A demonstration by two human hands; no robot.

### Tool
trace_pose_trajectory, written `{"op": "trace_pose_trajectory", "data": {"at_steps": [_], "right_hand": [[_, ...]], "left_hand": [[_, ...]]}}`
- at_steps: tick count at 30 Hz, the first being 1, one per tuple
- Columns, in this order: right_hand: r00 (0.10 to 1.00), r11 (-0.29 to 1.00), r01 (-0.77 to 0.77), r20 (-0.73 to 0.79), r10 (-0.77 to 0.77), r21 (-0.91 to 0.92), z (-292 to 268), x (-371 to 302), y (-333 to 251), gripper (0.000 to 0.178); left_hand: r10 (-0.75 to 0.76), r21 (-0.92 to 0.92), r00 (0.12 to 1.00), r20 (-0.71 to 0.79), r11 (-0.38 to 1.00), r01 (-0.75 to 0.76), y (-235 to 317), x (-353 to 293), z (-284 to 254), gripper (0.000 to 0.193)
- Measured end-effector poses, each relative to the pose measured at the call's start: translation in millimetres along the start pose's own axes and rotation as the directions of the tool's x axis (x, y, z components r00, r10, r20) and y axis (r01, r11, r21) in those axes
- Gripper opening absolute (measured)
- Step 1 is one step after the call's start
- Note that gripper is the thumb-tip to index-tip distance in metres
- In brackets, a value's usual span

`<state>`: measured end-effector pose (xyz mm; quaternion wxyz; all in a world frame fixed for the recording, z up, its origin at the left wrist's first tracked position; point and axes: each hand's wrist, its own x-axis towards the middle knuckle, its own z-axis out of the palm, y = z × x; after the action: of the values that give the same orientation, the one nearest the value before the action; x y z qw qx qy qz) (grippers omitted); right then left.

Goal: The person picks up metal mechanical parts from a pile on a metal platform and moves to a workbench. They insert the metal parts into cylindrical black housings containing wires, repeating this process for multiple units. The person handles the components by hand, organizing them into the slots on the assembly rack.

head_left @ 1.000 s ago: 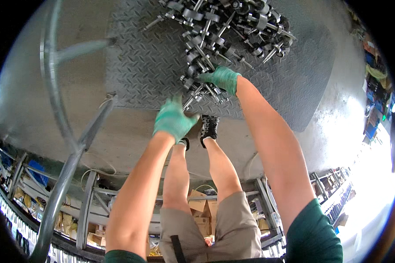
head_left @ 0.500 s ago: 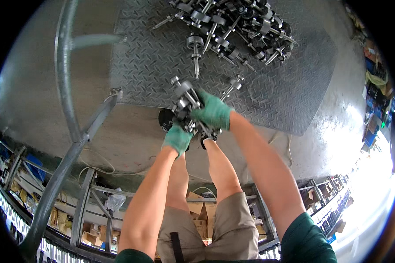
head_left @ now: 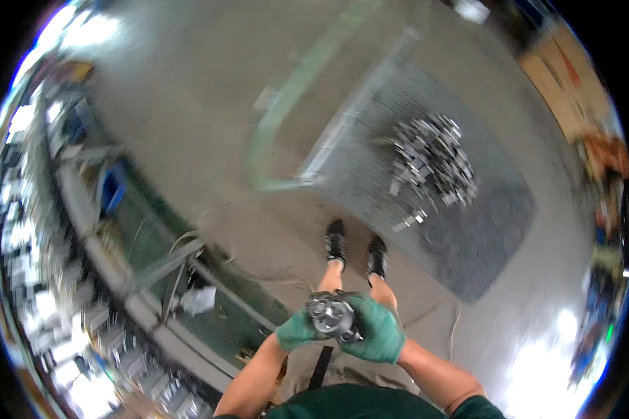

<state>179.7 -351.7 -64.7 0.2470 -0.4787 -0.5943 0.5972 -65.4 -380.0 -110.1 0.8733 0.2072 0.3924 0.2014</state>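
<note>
Close in front of my waist, both green-gloved hands are closed around a bundle of metal shafts [head_left: 332, 314] with thick round collars. My left hand [head_left: 299, 331] grips the bundle from its left side. On the other side, my right hand [head_left: 375, 329] wraps it, and the glove hides part of the metal. How many shafts are in the bundle I cannot tell. Farther off, a heap of similar shafts [head_left: 435, 162] lies on a dark floor plate [head_left: 482, 241], with one shaft [head_left: 410, 221] apart at its near edge.
A blurred pale-green rail [head_left: 286, 105] stands left of the plate. Along the left runs a long metal rack [head_left: 143, 307] loaded with metal parts. Cardboard [head_left: 566, 80] stands at the far right. A thin cable [head_left: 456, 332] lies on the floor.
My hands have lifted the bundle up from low over the plate's near edge to my waist. The view has risen and turned left, so the heap looks smaller and farther right.
</note>
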Motion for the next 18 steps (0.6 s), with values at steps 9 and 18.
{"op": "trace_pose_trajectory", "data": {"at_steps": [9, 18], "right_hand": [[0.742, 0.879, 0.474, 0.512, -0.432, 0.054, 90, -21, -202, 0.064], [0.309, 0.765, 0.624, 0.850, -0.426, 0.156, 233, 6, -310, 0.082]], "left_hand": [[0.797, 0.825, 0.573, -0.190, 0.446, -0.347, -41, -182, 57, 0.072], [0.792, 0.128, 0.197, -0.578, 0.326, -0.937, -52, -315, 76, 0.072]]}}
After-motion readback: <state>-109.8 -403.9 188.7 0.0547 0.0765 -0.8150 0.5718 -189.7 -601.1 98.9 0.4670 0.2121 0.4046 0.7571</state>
